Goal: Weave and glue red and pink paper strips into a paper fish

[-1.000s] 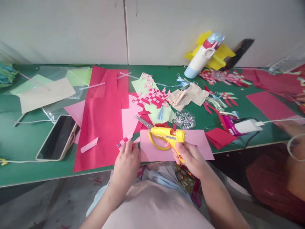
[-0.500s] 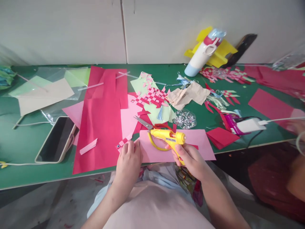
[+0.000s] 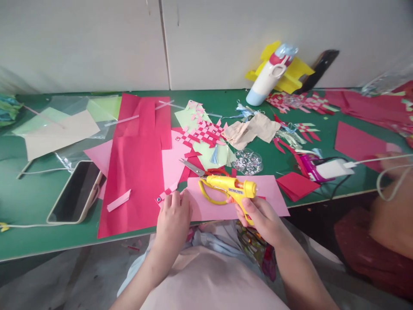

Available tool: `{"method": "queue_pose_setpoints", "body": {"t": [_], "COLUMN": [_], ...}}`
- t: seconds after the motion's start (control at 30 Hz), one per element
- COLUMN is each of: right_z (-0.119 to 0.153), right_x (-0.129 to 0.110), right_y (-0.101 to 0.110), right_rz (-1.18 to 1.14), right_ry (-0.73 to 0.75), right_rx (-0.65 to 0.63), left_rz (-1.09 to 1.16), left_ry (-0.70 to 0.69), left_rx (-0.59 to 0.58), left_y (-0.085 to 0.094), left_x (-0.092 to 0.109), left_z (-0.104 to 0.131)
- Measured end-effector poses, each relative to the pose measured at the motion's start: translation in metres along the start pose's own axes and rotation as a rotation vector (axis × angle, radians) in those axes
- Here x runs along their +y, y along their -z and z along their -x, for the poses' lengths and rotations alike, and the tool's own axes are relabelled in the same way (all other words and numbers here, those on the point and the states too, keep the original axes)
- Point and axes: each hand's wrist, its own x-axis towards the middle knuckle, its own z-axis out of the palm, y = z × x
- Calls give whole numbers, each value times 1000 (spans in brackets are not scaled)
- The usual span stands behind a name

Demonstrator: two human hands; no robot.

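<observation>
My right hand point(image 3: 258, 213) is closed round the handle of a yellow glue gun point(image 3: 237, 187), whose body lies above a pink sheet point(image 3: 274, 193). Scissors point(image 3: 211, 196) with yellow and red handles rest partly beneath the gun, blades pointing to the upper left. At the front edge of the table, my left hand point(image 3: 174, 215) has its fingers curled down on a small checkered paper piece point(image 3: 166, 193) with an eye on it. Its fingertips are hidden. Just beyond lie woven pink-and-red paper fish point(image 3: 204, 131) and a clear dish of googly eyes point(image 3: 248, 161).
Large red sheets point(image 3: 135, 181) and a phone point(image 3: 75, 191) lie to the left. A bottle point(image 3: 269, 77) stands at the back. On the right are a white adapter point(image 3: 332, 169) with cables and another person's blurred arm point(image 3: 395, 206).
The glue gun in my right hand has moved slightly right relative to the scissors. The view has shifted a little, and the other person's arm at the right has moved inward.
</observation>
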Motion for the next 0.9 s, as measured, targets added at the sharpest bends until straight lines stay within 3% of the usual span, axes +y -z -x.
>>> {"method": "queue_pose_setpoints", "body": {"t": [0.37, 0.73, 0.9], "right_z": [3, 2, 3], "right_x": [3, 6, 5], "right_y": [0, -4, -5], "right_rz": [2, 11, 12], "right_ry": [19, 17, 19], "right_rx": [-15, -40, -53], "left_rz": [87, 51, 154], "left_ry": [21, -37, 29], "left_rx": [74, 65, 131], "left_y": [-1, 0, -3], "left_x": [-3, -3, -8], "left_z": [11, 5, 7]}}
